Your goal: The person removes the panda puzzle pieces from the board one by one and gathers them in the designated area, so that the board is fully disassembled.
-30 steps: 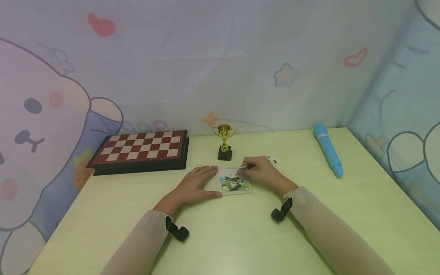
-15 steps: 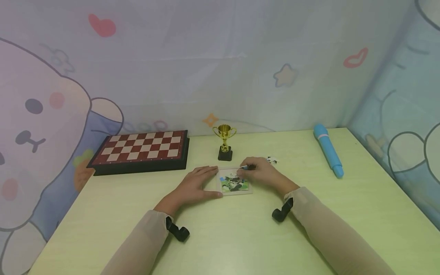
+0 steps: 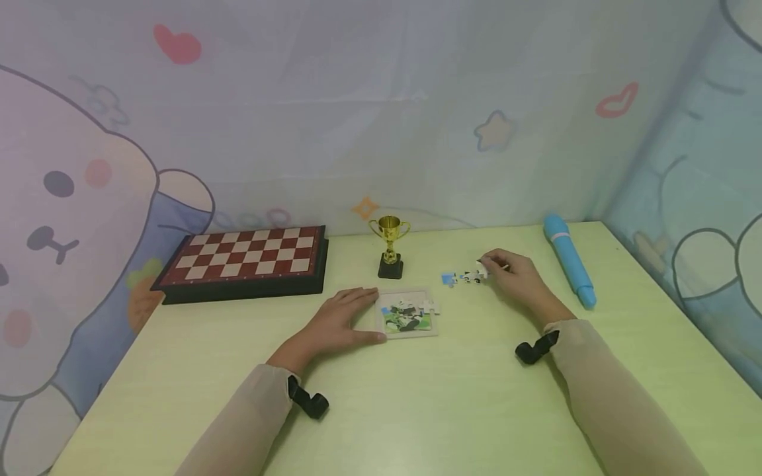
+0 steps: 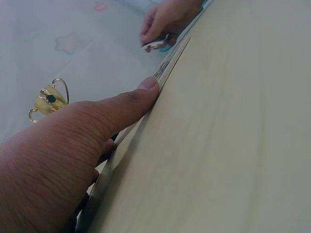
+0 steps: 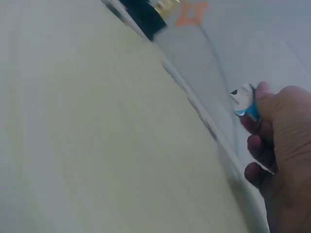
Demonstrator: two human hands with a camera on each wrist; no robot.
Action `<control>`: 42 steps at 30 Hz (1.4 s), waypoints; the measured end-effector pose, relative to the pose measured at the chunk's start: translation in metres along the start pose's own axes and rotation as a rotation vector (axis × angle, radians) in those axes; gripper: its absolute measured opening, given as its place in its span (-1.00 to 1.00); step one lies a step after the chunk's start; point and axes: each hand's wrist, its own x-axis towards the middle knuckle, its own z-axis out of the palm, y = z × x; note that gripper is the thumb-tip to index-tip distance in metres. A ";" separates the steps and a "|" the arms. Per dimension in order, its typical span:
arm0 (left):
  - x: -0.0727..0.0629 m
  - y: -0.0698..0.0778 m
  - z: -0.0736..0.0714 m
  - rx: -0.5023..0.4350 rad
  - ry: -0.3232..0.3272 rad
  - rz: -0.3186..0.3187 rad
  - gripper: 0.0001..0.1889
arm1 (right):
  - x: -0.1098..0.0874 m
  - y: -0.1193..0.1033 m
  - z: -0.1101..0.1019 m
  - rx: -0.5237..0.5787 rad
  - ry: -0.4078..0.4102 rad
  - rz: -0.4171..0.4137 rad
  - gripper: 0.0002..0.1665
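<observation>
The tray lies on the desk, just to the right of the left hand. That hand is spread wide, with the thumb at the tray's near left corner and the fingers, close to straight, reaching to its far left corner; it touches the edge and grips nothing. Inside the tray is a partly filled puzzle in green, black, white and a little blue, and a pale piece sits askew over the right side, its end sticking out past the rim.

The right hand is well apart from the tray, beyond it and to the right. Its thumb and finger pinch a held piece, white with black and blue (the right wrist view shows these colours best), while the other fingers curl in. A thin pale edge shows by those fingers; I cannot tell what it is. Just left of the fingertips lie a panda piece and, farther left, a blue piece; whether the hand touches the nearer one is unclear.

Behind the tray stands a gold cup, upright. The chessboard lies beyond the left hand, and a blue stick lies right of the other hand.
</observation>
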 end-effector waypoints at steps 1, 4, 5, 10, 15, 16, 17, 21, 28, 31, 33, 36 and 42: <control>0.000 0.000 0.000 0.001 -0.003 -0.002 0.01 | -0.001 0.007 -0.005 -0.024 0.011 0.014 -0.60; 0.000 0.000 0.000 0.002 -0.004 -0.007 0.01 | -0.002 0.022 -0.013 -0.112 0.018 0.007 -0.66; 0.000 -0.001 0.000 0.005 -0.003 -0.008 0.01 | -0.002 0.026 -0.014 -0.144 0.017 -0.002 -0.67; -0.001 -0.002 0.001 0.010 0.001 -0.009 0.02 | 0.003 0.028 -0.009 -0.218 0.009 -0.039 -0.70; -0.001 -0.002 0.001 0.007 0.003 -0.012 0.02 | 0.002 0.021 -0.005 -0.257 0.025 -0.048 -0.74; -0.001 -0.001 0.001 0.006 0.003 -0.012 0.02 | 0.002 0.020 -0.005 -0.265 0.025 -0.050 -0.74; -0.001 -0.001 0.001 0.003 0.004 -0.012 0.02 | 0.001 0.019 -0.005 -0.271 0.025 -0.046 -0.74; -0.001 0.000 0.000 0.000 0.005 -0.010 0.02 | 0.000 0.019 -0.005 -0.278 0.026 -0.047 -0.75; 0.000 0.000 -0.001 0.006 0.003 -0.011 0.01 | 0.001 0.020 -0.006 -0.277 0.028 -0.063 -0.79; 0.000 0.000 -0.001 0.007 0.004 -0.011 0.01 | 0.001 0.020 -0.006 -0.276 0.029 -0.065 -0.78; 0.000 0.000 0.000 0.006 0.008 -0.008 0.01 | 0.000 0.020 -0.006 -0.273 0.028 -0.063 -0.78; 0.000 0.000 0.000 0.008 0.011 -0.006 0.01 | 0.000 0.021 -0.006 -0.261 0.029 -0.055 -0.75; 0.000 0.000 0.001 0.011 0.012 0.002 0.01 | -0.001 0.019 -0.004 -0.174 0.099 -0.056 -0.68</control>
